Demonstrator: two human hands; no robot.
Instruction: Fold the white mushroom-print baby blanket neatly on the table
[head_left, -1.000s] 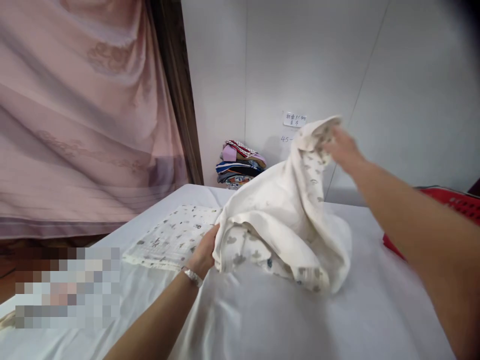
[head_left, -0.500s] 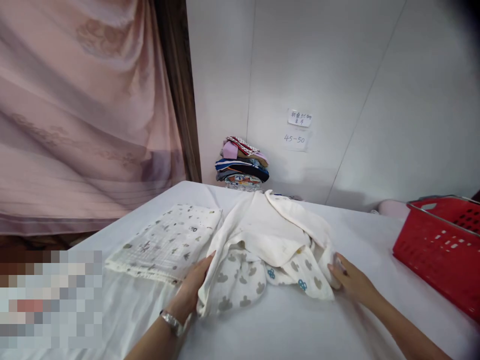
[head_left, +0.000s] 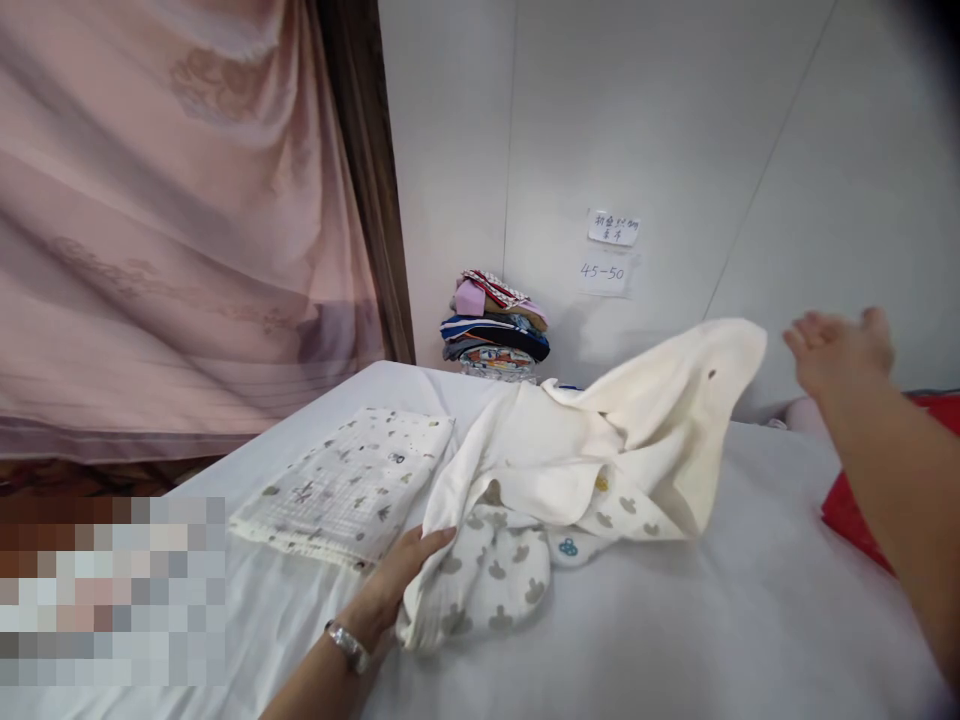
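A cream cloth [head_left: 592, 450] with grey printed shapes on its underside lies crumpled on the white-covered table [head_left: 637, 640]. My left hand [head_left: 394, 590], with a bracelet on the wrist, grips the cloth's near left edge. The cloth's right corner hangs lifted in the air. My right hand [head_left: 836, 345] is raised just right of that corner with its fingers spread, apart from the cloth and a little blurred. A folded patterned cloth [head_left: 345, 485] lies flat to the left of my left hand.
A red basket [head_left: 855, 520] stands at the right, partly behind my right arm. A stack of folded coloured clothes [head_left: 495, 325] sits at the back against the wall, under two paper notes [head_left: 611, 228]. A pink curtain [head_left: 172, 220] hangs on the left.
My right hand has swung up from the cloth's near right edge and to the right, flinging that corner into the air and letting go. My left hand kept its hold.
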